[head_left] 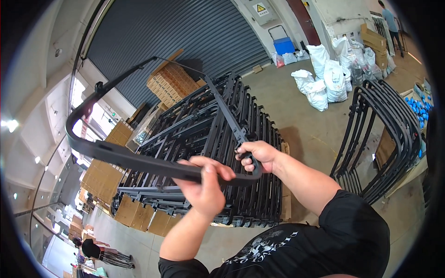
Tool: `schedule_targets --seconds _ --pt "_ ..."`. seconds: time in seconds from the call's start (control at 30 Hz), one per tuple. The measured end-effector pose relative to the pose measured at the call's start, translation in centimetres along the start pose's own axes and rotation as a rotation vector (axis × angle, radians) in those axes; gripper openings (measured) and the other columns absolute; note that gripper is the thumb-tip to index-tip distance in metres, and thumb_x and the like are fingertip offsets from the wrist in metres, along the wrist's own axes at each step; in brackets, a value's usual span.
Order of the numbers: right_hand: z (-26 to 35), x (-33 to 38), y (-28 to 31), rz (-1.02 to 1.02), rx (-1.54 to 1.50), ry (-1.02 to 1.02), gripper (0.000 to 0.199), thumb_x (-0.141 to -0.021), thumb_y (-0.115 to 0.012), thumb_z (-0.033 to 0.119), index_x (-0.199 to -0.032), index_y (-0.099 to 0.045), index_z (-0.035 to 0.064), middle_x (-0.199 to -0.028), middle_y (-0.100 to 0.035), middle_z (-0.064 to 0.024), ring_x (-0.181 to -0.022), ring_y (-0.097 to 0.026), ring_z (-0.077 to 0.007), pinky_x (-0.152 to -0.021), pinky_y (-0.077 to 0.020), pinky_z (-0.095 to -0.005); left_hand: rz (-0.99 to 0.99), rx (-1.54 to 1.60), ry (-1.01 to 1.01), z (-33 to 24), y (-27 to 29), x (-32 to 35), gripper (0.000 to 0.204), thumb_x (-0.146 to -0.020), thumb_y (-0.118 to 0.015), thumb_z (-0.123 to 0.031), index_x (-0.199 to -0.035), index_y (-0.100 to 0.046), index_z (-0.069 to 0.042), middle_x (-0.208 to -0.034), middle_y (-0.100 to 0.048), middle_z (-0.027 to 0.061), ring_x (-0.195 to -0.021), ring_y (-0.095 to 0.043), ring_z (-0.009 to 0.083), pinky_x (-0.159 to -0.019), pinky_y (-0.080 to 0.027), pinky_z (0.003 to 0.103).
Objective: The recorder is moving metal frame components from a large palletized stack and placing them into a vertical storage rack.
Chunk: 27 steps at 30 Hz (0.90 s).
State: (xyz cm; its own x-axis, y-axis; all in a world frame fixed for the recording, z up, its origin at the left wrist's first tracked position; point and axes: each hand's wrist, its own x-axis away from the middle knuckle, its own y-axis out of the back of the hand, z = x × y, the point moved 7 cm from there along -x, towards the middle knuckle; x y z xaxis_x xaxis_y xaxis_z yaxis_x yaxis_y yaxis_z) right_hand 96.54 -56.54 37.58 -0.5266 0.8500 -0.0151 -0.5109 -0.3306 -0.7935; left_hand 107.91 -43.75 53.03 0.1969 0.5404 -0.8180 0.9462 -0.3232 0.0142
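Observation:
A black metal frame (pixel 134 161) with rounded corners is held up and tilted in both my hands. My left hand (pixel 204 185) is wrapped round its near bar, thumb on top. Close to the near right corner, my right hand (pixel 260 155) grips the side bar, fingers curled round it. The frame's far side reaches out over a large stack of similar black frames (pixel 274 155). Part of that stack is hidden behind my hands and the held frame.
More black curved frames (pixel 412 123) stand upright at the right, near blue parts (pixel 417 111). White sacks (pixel 334 83) sit on the far floor. Cardboard boxes (pixel 171 85) rise behind the stack, before a grey roller shutter (pixel 185 32). People (pixel 92 249) are at lower left and far right.

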Motion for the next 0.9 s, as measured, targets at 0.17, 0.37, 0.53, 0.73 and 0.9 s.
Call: schedule_targets --seconds 0.17,0.37,0.53,0.73,0.9 --pt "-4.9 -0.5 5.9 -0.198 0.195 -0.017 0.012 -0.085 -0.063 0.015 -0.085 -0.058 0.0049 -0.082 -0.058 -0.0092 -0.055 -0.049 -0.0134 -0.046 -0.0422 -0.0300 -0.288 0.022 0.012 -1.8 2.1 5.1 0.035 -0.091 -0.055 0.002 -0.121 -0.038 -0.007 -0.106 -0.056 0.0123 -0.083 -0.065 0.0214 -0.071 -0.058 0.038" --pt "-8.7 1.3 8.5 -0.397 0.415 0.103 0.017 -0.085 -0.066 0.017 -0.084 -0.060 0.0011 -0.072 -0.060 -0.0112 -0.048 -0.054 -0.0183 -0.042 -0.0459 -0.0341 -0.310 0.068 0.106 -1.9 1.7 11.2 0.019 -0.098 -0.054 -0.011 -0.088 -0.038 -0.011 -0.069 -0.044 0.0033 -0.048 -0.045 0.0148 -0.043 -0.043 0.030" --pt "-14.2 4.7 7.8 -0.395 0.315 0.206 0.019 -0.089 -0.061 0.017 -0.088 -0.057 -0.0016 -0.073 -0.060 -0.0130 -0.053 -0.056 -0.0186 -0.042 -0.0471 -0.0351 -0.051 0.050 0.077 -6.2 -0.2 14.1 0.023 -0.092 -0.061 -0.003 -0.090 -0.039 -0.009 -0.070 -0.047 0.0065 -0.048 -0.049 0.0178 -0.044 -0.044 0.032" --pt "-17.4 12.3 8.1 -0.505 0.295 0.429 0.014 -0.088 -0.060 0.013 -0.088 -0.055 0.0005 -0.076 -0.059 -0.0138 -0.052 -0.056 -0.0190 -0.042 -0.0477 -0.0348 0.143 0.284 0.205 -9.2 1.5 21.9 0.029 -0.085 -0.071 -0.002 -0.092 -0.043 -0.008 -0.074 -0.055 0.0094 -0.059 -0.058 0.0234 -0.058 -0.052 0.041" --pt "-17.2 21.2 7.4 -0.718 0.297 0.720 0.014 -0.088 -0.061 0.010 -0.092 -0.053 -0.0015 -0.071 -0.060 -0.0120 -0.047 -0.056 -0.0182 -0.040 -0.0470 -0.0337 0.173 0.457 0.268 -9.3 3.9 24.1 0.028 -0.084 -0.071 -0.005 -0.090 -0.044 -0.009 -0.073 -0.053 0.0075 -0.064 -0.060 0.0248 -0.064 -0.054 0.040"
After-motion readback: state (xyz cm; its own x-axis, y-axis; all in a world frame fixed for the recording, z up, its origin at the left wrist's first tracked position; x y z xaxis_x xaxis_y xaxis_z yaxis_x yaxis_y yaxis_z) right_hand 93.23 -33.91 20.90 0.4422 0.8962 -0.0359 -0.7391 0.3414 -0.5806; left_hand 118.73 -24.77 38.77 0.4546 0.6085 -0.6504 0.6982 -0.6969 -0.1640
